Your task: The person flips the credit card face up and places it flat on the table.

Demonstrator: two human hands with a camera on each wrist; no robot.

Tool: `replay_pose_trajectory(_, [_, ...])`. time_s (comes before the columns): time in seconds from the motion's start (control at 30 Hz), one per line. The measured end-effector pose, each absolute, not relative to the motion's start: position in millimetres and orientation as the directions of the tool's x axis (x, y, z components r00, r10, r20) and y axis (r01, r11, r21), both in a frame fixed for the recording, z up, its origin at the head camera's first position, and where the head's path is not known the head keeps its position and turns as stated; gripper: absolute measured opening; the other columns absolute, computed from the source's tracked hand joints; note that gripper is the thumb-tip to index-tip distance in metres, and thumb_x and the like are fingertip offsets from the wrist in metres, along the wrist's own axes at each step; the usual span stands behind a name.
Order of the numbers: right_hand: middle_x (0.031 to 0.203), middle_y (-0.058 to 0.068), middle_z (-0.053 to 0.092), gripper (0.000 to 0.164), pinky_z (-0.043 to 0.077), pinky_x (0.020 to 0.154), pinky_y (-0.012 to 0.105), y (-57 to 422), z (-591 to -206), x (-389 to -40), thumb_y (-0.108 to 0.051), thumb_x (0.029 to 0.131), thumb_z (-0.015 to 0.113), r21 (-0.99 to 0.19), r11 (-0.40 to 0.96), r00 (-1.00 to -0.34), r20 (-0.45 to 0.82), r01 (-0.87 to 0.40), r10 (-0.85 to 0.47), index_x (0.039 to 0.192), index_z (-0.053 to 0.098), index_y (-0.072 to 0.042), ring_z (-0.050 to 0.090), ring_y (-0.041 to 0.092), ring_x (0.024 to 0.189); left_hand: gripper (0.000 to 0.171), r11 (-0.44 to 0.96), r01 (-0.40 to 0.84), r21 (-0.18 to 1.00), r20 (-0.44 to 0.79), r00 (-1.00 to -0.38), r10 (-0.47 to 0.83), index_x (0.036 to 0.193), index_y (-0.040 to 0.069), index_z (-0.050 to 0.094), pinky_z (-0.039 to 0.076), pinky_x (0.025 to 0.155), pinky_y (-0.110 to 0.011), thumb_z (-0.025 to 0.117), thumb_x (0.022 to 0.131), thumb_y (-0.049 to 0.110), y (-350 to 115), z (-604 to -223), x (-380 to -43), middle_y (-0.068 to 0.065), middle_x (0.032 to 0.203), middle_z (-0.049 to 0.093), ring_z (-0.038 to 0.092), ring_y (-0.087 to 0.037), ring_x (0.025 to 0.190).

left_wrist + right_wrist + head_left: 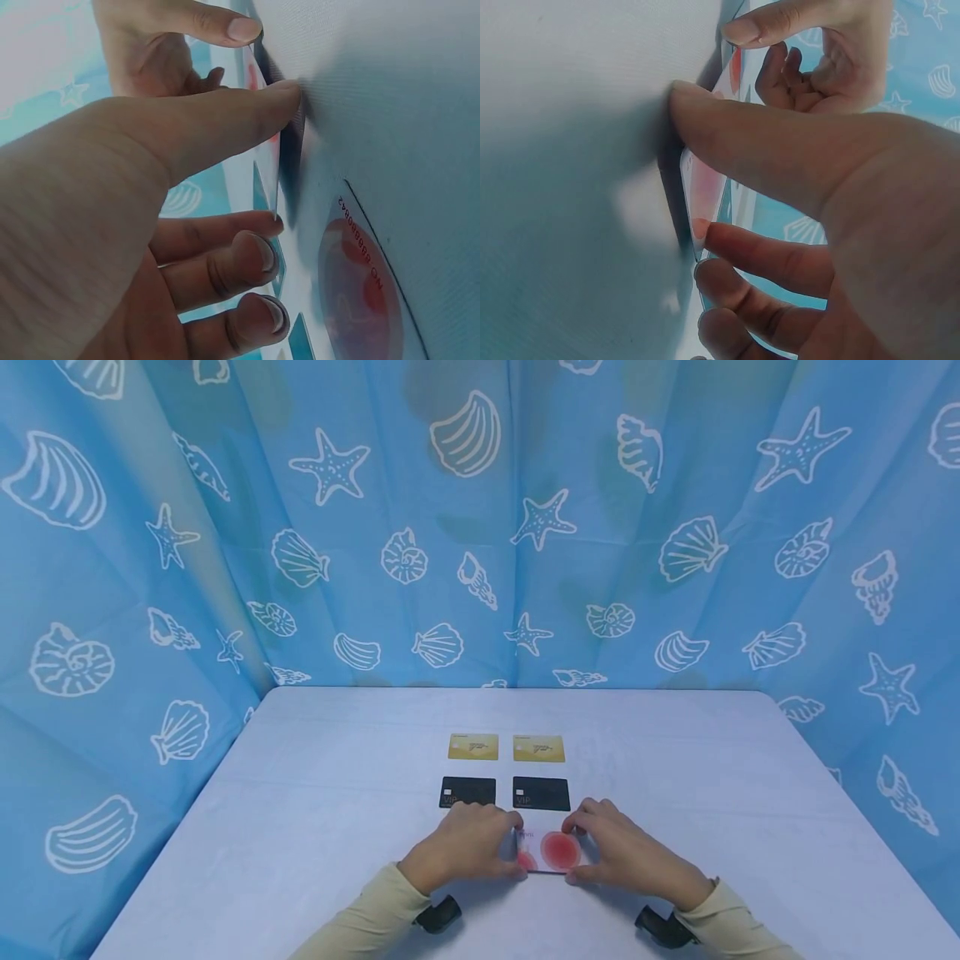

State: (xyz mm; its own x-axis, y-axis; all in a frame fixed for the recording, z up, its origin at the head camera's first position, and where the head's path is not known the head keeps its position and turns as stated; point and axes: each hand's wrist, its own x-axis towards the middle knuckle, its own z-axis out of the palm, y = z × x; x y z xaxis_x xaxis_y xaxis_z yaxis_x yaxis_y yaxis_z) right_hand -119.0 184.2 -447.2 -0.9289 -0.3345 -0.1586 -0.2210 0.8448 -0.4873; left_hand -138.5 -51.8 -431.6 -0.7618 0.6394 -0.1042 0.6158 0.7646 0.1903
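Note:
Between my two hands is a white card with red circles [551, 850], tilted slightly off the tabletop. My left hand [472, 843] pinches its left side, thumb at the near edge and index finger at the far edge. On the right side, my right hand [626, 852] grips it the same way, as the right wrist view shows with the card [705, 184] between thumb and index finger. A second card with red circles and a printed number [364, 285] lies on the table under my left hand, hidden in the head view.
Two black VIP cards [542, 793] lie side by side just beyond my hands. Behind them is a row of two gold cards [538, 748]. All sit on a white-covered table [300, 760], backed by a blue curtain [480, 585] with shells and starfish.

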Motion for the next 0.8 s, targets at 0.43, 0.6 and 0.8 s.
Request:
replay_pose_trajectory(0.43, [0.108,-0.002,0.063,0.047,0.054,0.1,0.052,182.7,-445.9,-119.8,-0.028,0.071,0.095,-0.515,0.826,-0.922,-0.158,-0.229,-0.355,0.11,0.071,-0.017,0.053,0.019,0.106,0.049,0.766,0.62,0.169,-0.093,-0.764,0.639,0.122,0.022,0.074,0.029,0.048,-0.024,0.083,0.083,0.051,-51.9,-441.1,-141.6,0.009,0.085,0.073,0.045,-0.005,0.055])
replay_pose_trajectory(0.6, [0.107,-0.003,0.063,0.046,0.055,0.099,0.051,182.4,-447.1,-119.0,-0.028,0.071,0.095,-0.512,0.828,-0.924,-0.153,-0.228,-0.349,0.109,0.071,-0.017,0.053,0.018,0.106,0.048,0.764,0.622,0.172,-0.091,-0.762,0.641,0.121,0.022,0.074,0.029,0.048,-0.023,0.083,0.084,0.05,-52.0,-440.8,-140.9,0.008,0.09,0.075,0.046,-0.005,0.056])
replay_pose_trajectory(0.8, [0.106,-0.003,0.063,0.046,0.055,0.098,0.048,182.5,-446.1,-119.0,-0.029,0.072,0.095,-0.498,0.838,-0.926,-0.161,-0.222,-0.341,0.109,0.072,-0.018,0.053,0.017,0.105,0.047,0.759,0.623,0.189,-0.084,-0.76,0.645,0.122,0.021,0.074,0.031,0.048,-0.023,0.081,0.086,0.05,-52.6,-441.2,-142.6,0.009,0.081,0.07,0.047,-0.006,0.056])
